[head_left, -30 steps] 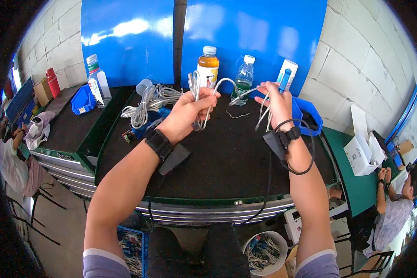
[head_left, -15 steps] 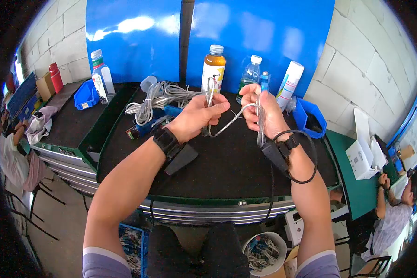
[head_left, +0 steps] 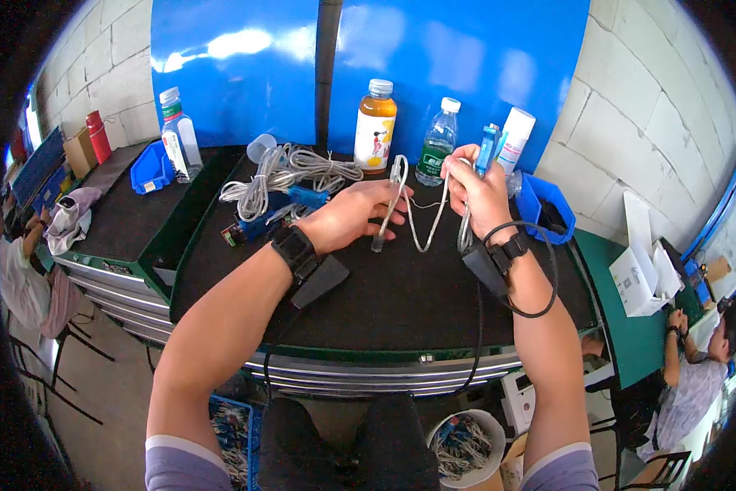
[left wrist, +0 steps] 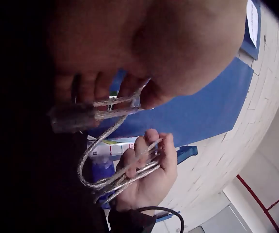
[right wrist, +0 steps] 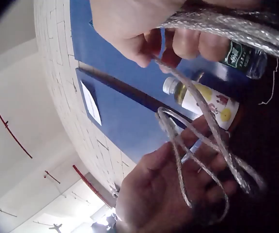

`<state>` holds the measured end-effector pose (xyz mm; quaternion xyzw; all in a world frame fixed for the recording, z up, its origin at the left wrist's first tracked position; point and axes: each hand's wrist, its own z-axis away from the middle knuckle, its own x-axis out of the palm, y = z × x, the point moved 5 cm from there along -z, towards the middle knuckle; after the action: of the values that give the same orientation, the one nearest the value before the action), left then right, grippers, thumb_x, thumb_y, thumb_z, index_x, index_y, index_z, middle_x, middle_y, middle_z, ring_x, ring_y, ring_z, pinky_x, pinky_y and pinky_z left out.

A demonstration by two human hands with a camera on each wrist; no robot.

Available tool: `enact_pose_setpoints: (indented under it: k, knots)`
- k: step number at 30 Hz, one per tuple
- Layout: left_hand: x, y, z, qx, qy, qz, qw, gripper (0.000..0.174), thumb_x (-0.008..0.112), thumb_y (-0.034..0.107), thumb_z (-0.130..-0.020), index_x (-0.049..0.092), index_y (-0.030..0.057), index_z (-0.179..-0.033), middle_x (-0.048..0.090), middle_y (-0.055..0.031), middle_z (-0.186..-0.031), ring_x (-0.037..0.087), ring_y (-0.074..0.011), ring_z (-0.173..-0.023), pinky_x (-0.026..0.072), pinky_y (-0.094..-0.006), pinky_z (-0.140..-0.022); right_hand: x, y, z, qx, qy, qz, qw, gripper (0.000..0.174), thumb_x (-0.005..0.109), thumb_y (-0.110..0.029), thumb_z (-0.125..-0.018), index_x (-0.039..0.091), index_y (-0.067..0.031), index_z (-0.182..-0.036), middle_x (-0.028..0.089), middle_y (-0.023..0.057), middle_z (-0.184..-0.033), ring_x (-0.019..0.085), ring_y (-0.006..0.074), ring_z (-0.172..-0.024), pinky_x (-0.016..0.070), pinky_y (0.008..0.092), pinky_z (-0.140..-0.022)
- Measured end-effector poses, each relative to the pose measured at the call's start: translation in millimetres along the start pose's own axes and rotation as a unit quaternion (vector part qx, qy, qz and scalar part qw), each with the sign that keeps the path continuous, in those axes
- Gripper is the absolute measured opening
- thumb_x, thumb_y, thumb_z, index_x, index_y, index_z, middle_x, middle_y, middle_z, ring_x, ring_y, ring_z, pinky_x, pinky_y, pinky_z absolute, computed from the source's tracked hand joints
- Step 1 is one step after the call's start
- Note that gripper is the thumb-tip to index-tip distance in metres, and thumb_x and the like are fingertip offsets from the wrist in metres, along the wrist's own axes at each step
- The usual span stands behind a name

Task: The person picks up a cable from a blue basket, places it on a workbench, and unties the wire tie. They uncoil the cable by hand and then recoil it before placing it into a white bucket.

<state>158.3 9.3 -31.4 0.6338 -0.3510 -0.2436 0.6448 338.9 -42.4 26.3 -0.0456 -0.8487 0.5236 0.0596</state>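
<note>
The silvery cable [right wrist: 217,22] is clamped in the curled right hand [head_left: 478,192] but only pinched by the left hand [head_left: 352,214], so the loop sagging between both grips may be dropped from that looser pinch.

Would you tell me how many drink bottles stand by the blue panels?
3: a clear bottle at far left, an orange juice bottle in the middle, a water bottle right of it.

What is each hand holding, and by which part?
One silver cable: right hand grips its gathered loops below the blue plug; left hand pinches a fold near the clear plug.
</note>
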Motion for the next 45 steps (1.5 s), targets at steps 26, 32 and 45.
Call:
enact_pose_setpoints:
  k: [26, 32, 45]
  knots:
    - [-15.0, 26.6, 10.9, 0.088, 0.147, -0.011, 0.985, 0.059, 0.039, 0.06, -0.101, 0.062, 0.0059, -0.098, 0.04, 0.0057, -0.062, 0.035, -0.0088, -0.052, 0.0311, -0.0261, -0.05, -11.0, -3.5, -1.3, -0.04, 0.063, -0.015, 0.997, 0.017, 0.07, -0.019, -0.091, 0.058, -0.007, -0.093, 0.056, -0.0006, -0.067, 0.043, 0.004, -0.045, 0.0333, 0.022, -0.037]
    - [-7.5, 36.1, 15.9, 0.131, 0.168, -0.104, 0.972, 0.042, 0.051, 0.05, -0.1, 0.059, 0.0088, -0.093, 0.04, 0.0058, -0.062, 0.037, -0.007, -0.051, 0.0296, -0.0244, -0.048, -12.9, -4.4, -1.0, -0.044, 0.092, -0.026, 0.994, 0.018, 0.071, -0.02, -0.09, 0.058, -0.008, -0.094, 0.055, -0.0013, -0.068, 0.044, 0.0036, -0.047, 0.0336, 0.0218, -0.038]
    - [-13.9, 32.5, 13.8, 0.136, 0.166, -0.078, 0.974, 0.025, 0.051, 0.033, -0.104, 0.049, 0.0114, -0.092, 0.038, 0.0064, -0.063, 0.038, -0.0059, -0.051, 0.0268, -0.0242, -0.043, -12.6, -9.0, -0.2, -0.061, 0.095, -0.027, 0.993, 0.017, 0.069, -0.019, -0.091, 0.057, -0.0083, -0.09, 0.053, -0.0021, -0.069, 0.043, 0.0034, -0.047, 0.0332, 0.0217, -0.038]
